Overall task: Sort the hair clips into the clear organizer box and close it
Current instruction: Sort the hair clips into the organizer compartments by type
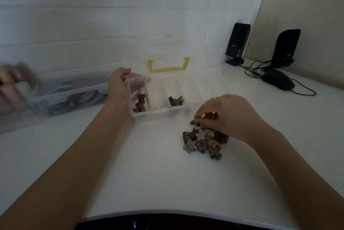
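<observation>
The clear organizer box (167,95) runs lengthwise left to right at mid-frame, lid up. Left hand (118,86) grips its left end; right hand (227,114) pinches clips (203,141).

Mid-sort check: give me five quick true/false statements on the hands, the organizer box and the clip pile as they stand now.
1. The left hand grips the left end of the organizer box. True.
2. The box is closed. False: its lid is up, with the yellow handle showing behind.
3. The right hand pinches a brown clip above the clip pile. True.
4. Every compartment is empty. False: the three on the left hold clips.
5. The pile lies left of the box. False: it lies in front of the box's right half, on the table.
</observation>
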A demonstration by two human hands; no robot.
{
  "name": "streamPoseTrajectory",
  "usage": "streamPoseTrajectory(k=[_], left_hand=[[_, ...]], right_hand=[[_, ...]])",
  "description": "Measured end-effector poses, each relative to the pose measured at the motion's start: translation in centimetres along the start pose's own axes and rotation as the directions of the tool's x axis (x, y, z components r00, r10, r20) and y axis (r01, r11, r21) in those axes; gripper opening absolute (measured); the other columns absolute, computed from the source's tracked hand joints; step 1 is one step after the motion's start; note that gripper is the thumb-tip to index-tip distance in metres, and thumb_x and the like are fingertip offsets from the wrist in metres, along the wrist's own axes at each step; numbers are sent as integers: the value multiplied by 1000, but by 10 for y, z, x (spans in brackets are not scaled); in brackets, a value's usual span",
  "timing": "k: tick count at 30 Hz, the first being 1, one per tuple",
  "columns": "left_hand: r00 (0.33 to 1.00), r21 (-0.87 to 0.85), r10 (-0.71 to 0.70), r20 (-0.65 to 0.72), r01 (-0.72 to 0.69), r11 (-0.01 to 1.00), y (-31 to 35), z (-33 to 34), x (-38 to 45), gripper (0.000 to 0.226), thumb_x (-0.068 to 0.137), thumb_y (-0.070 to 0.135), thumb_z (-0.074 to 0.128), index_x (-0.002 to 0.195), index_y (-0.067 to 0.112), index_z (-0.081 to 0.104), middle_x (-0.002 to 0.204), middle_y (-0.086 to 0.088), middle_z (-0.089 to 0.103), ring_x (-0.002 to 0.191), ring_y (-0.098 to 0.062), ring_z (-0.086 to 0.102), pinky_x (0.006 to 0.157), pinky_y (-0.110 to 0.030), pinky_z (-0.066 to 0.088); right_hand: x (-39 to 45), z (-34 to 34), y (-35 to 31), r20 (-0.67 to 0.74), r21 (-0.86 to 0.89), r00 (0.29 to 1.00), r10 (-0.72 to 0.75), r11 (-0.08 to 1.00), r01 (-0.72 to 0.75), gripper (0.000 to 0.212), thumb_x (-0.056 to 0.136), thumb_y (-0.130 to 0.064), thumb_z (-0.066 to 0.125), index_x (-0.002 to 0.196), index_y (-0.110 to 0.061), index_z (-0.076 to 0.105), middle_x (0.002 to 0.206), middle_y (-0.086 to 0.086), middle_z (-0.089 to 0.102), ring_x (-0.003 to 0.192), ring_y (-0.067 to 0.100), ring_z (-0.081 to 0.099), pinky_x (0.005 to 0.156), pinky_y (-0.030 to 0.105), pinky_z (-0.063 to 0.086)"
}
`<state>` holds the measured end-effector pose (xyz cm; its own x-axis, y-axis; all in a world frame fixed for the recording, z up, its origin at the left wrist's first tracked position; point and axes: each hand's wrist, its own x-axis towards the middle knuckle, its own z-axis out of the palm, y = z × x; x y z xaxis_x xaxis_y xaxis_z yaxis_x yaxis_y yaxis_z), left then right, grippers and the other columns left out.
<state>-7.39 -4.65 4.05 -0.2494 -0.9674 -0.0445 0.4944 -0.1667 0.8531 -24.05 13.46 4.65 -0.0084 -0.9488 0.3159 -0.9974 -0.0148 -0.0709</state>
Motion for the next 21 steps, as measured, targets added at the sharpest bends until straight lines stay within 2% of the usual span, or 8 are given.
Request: streamPoseTrajectory(k=[3, 7, 11, 14, 18, 21], left_hand=[[1000, -11, 7, -17, -7, 1000, 0, 0, -1, 30, 87, 23, 45, 58, 15, 46, 44, 4, 58, 42, -11, 60, 45, -16, 44], [1000, -30, -4, -22, 3, 1000, 1, 0, -1, 29, 86, 22, 45, 58, 15, 46, 43, 3, 57, 41, -12, 60, 52, -22, 45], [1000, -12, 11, -23, -11, 1000, 0, 0, 0, 29, 86, 23, 46, 58, 15, 48, 44, 3, 58, 42, -12, 60, 53, -21, 45], [1000, -38, 16, -1, -16, 999, -1, -1, 2, 29, 85, 21, 46, 57, 12, 49, 44, 2, 58, 44, -14, 59, 58, -25, 46], [998, -61, 34, 47, -31, 998, -1, -2, 2, 39, 85, 20, 45, 47, 12, 54, 41, 2, 56, 42, -12, 58, 61, -26, 45], [996, -95, 47, 82, -39, 995, 0, -1, 1, 48, 85, 18, 44, 37, 15, 54, 40, 3, 55, 41, -11, 56, 62, -26, 44]], right_hand=[[1, 2, 0, 39, -27, 999, 28, 999, -27, 22, 88, -47, 55, 106, -42, 67, 99, -16, 69, 90, 7, 61, 75, 25, 48], [3, 6, -1, 89, -62, 993, 75, 996, -69, 24, 88, -51, 51, 107, -45, 65, 102, -16, 69, 92, 10, 62, 74, 26, 49], [2, 7, -3, 83, -37, 993, 85, 996, -83, 22, 87, -50, 53, 102, -43, 67, 95, -16, 70, 86, 10, 62, 70, 25, 48], [2, 7, -6, 70, 2, 995, 67, 998, -67, 18, 88, -46, 55, 98, -40, 69, 76, -17, 62, 73, 5, 56, 63, 22, 43], [1, 7, -9, 12, 178, 997, 71, 981, -72, 12, 84, -42, 63, 86, -35, 72, 56, -15, 51, 51, 3, 46, 51, 14, 31], [-1, 5, -10, -63, 442, 994, 90, 895, -53, 8, 81, -35, 68, 77, -31, 73, 53, -9, 58, 47, 10, 48, 50, 18, 37]])
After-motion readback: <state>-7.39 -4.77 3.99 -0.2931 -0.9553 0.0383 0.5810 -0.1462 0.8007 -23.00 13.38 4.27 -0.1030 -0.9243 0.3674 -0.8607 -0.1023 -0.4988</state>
